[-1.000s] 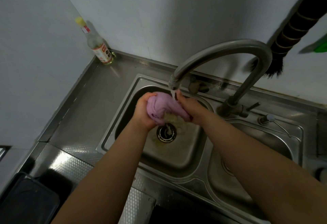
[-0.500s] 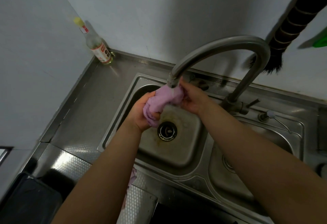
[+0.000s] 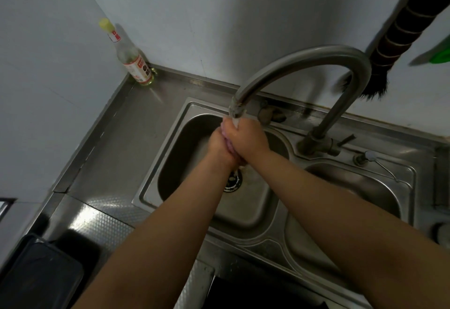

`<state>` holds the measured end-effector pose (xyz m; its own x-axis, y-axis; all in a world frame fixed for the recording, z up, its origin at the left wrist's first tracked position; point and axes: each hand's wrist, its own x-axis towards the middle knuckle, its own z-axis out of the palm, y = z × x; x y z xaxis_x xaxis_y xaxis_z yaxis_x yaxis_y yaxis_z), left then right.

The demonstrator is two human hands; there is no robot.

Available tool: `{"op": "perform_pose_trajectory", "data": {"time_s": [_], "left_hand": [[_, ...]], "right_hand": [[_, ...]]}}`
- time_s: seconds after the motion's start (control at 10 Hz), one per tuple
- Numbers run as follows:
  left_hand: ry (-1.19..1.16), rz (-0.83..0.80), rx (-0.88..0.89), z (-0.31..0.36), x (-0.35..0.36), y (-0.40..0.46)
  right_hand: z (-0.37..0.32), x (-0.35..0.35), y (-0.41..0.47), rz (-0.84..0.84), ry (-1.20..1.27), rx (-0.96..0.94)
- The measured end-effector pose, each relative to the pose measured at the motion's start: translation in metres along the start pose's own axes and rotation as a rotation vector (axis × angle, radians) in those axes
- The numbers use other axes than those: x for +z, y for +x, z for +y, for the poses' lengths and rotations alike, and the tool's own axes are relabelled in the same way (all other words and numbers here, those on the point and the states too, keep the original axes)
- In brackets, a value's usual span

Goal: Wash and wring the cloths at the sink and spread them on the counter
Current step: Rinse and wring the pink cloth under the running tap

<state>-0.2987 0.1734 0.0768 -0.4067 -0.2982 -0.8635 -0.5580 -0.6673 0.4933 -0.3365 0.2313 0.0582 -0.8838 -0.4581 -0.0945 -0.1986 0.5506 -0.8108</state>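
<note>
Under the running tap I squeeze a pink cloth between both hands, over the left basin of the steel sink. My left hand and my right hand are pressed together around it, so only a thin pink strip shows between them. Water falls onto my right hand and drips toward the drain.
A bottle with a yellow cap stands in the back left corner of the steel counter. A dark brush hangs on the wall at the right. The right basin lies under my right forearm. A black tray sits at the lower left.
The cloth was stretched between my hands under the tap; now both hands have closed together around it and it is almost hidden.
</note>
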Motion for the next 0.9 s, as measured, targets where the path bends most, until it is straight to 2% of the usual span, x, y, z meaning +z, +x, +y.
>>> {"op": "perform_pose_trajectory", "data": {"time_s": [0.2,0.3,0.4,0.5,0.6,0.7,0.8,0.9], "left_hand": [[-0.127,-0.004,0.062,0.002,-0.009,0.007],[-0.069,-0.089,0.004,-0.002,-0.006,0.0],[-0.029,-0.211,-0.009,-0.002,-0.011,-0.01],[0.017,-0.314,0.019,0.009,-0.031,-0.014],[-0.14,-0.269,0.001,0.021,-0.055,-0.006],[-0.132,-0.154,0.095,0.027,-0.064,0.001],[-0.19,-0.12,0.185,0.029,-0.069,-0.012],[-0.091,-0.1,0.171,0.042,-0.06,-0.01]], "right_hand": [[-0.003,0.01,-0.029,-0.071,-0.066,-0.064],[0.001,0.002,-0.007,0.009,-0.109,0.0],[0.008,-0.016,0.025,-0.095,-0.071,0.211],[0.016,-0.024,0.035,-0.254,0.558,0.533],[0.039,-0.03,0.037,-0.478,1.026,0.669],[0.047,-0.038,0.026,-0.71,1.106,0.622],[0.044,-0.035,0.014,-0.731,1.161,0.61],[0.042,-0.024,0.008,-0.655,1.222,0.571]]}}
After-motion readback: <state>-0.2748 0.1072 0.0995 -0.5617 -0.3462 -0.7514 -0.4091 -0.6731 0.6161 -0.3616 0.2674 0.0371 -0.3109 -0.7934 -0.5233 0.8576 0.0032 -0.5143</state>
